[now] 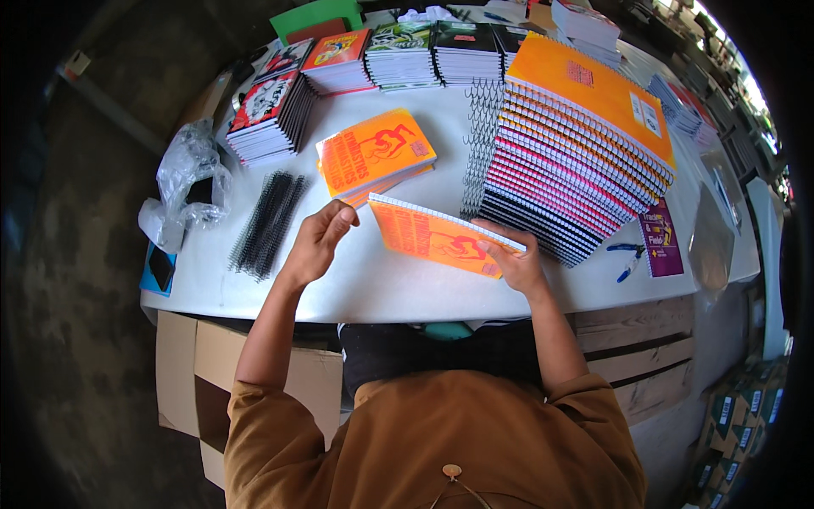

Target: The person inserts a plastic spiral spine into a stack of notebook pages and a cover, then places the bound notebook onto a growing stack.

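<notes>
An orange notebook (432,242) with red print is tilted above the near part of the table, its punched long edge upward. My right hand (519,261) grips it at its right end, thumb on the cover. Close to its left corner, my left hand (318,242) is closed with thumb and fingers together; anything between them is too small to make out. Just beyond lies a short stack of matching orange notebooks (377,151). Left of my left hand is a bundle of black spiral coils (267,225). More loose dark coils (482,127) lie toward the right.
A large fanned stack of coil-bound books (585,136) fills the right side. Blue-handled pliers (627,261) lie beside a purple booklet (663,242). Bound notebook stacks (400,53) line the table's far edge. A clear plastic bag (195,174) sits left; cardboard boxes (254,373) stand below.
</notes>
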{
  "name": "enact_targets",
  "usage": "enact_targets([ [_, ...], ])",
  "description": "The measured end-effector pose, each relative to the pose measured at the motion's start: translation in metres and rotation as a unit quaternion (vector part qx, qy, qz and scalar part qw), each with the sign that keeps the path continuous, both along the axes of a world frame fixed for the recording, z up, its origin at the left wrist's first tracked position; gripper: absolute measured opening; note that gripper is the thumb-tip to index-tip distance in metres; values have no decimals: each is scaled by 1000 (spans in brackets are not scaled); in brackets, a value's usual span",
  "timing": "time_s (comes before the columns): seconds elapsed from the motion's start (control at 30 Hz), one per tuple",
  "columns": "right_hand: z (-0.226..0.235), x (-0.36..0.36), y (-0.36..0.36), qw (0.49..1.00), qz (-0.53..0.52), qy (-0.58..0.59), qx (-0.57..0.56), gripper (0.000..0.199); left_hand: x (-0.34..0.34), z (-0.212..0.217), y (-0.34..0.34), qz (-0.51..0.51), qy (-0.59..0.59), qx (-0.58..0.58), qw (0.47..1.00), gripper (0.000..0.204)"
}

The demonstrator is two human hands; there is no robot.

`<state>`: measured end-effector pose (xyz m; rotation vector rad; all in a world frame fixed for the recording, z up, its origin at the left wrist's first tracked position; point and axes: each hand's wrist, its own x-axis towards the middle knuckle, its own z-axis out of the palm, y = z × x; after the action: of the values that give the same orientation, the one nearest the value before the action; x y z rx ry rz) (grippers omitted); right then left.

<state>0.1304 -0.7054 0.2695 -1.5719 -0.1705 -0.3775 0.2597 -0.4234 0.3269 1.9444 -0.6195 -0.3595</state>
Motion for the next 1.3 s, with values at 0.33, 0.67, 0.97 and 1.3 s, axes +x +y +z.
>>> enact_targets([
  [0.33, 1, 2, -7, 1000, 4, -3, 12, 25, -1, 13, -23, -10, -86, 42, 995, 42],
  [0.67, 5, 1, -9, 997, -7, -40, -66, 27, 7, 6, -26, 41, -53, 60, 996, 48],
  [0.97, -5, 0, -8, 990, -22, -127, -56, 28, 29, 30, -20, 5, 414, -89, 906, 37],
  [1.3, 9, -7, -1, 992, -32, -18, 116, 19, 15, 61, -31, -138, -127, 146, 971, 34],
])
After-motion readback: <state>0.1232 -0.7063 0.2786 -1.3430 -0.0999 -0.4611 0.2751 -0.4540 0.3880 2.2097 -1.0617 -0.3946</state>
